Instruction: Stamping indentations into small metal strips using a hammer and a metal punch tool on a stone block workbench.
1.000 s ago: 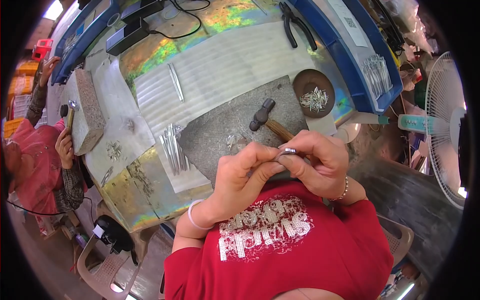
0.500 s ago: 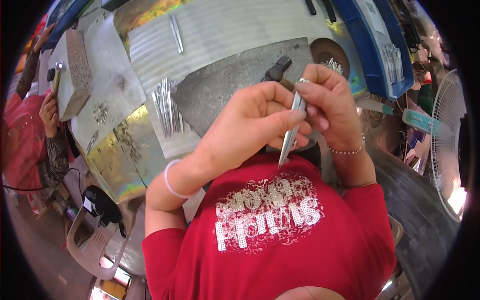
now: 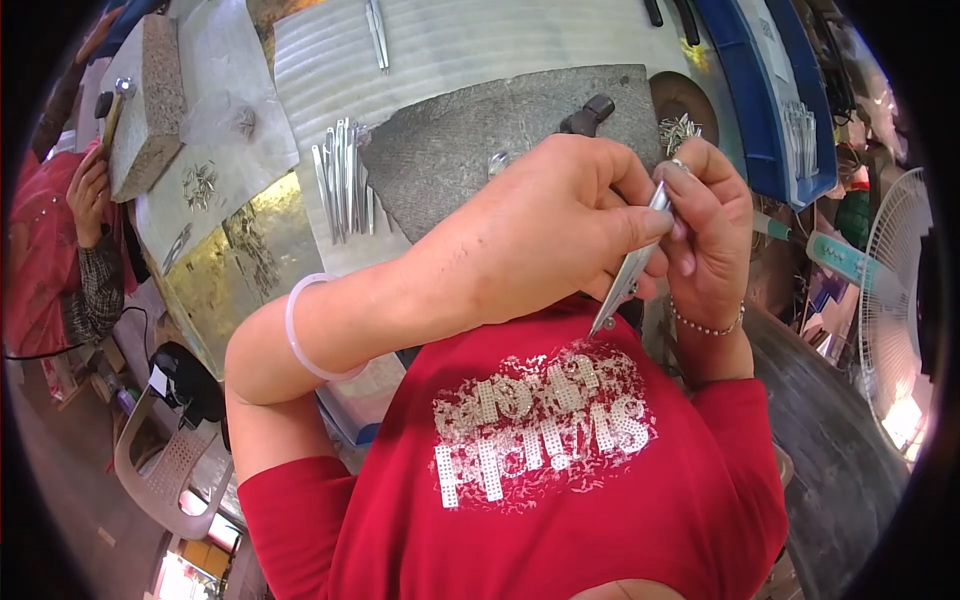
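My left hand (image 3: 570,225) is closed around a slim pair of silver metal tweezers (image 3: 634,268), whose pointed end slants down toward my red shirt. With fingertips pinched together, my right hand (image 3: 712,215) grips the upper end of the tweezers. My fingers partly hide that end, so any small part there cannot be made out. Beyond my hands lies a grey stone slab (image 3: 430,140) with a black hammer head (image 3: 588,115) on it. Small silver pins (image 3: 680,132) fill part of a round brown dish (image 3: 690,92) beside the slab.
Several flat metal strips (image 3: 345,180) lie left of the slab, and another pair of tweezers (image 3: 377,36) lies farther back. A blue bin (image 3: 745,110) stands at the right, near a white fan (image 3: 895,310). At the left, a co-worker's hand (image 3: 88,195) holds a hammer by a stone block (image 3: 150,110).
Both my hands have shifted right with the tweezers, and my left forearm now reaches farther across. The view has moved slightly. The tweezers stay gripped.
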Action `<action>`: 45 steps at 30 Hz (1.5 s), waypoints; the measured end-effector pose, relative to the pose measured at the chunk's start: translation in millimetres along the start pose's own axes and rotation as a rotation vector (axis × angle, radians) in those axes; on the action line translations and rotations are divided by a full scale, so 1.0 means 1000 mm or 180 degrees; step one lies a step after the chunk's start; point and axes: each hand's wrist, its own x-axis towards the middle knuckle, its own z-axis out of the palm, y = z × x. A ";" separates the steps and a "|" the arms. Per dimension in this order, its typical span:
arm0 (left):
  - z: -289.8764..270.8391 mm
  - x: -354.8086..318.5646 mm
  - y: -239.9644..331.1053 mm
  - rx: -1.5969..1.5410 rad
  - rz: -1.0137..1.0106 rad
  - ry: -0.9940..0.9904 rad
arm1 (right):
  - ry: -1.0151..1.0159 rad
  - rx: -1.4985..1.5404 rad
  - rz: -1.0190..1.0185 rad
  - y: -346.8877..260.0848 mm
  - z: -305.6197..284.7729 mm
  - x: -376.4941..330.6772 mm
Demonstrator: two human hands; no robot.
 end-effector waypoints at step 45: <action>-0.058 -0.024 0.015 0.0625 0.0499 0.0743 | -0.0424 0.0117 -0.0517 -0.009 0.006 0.060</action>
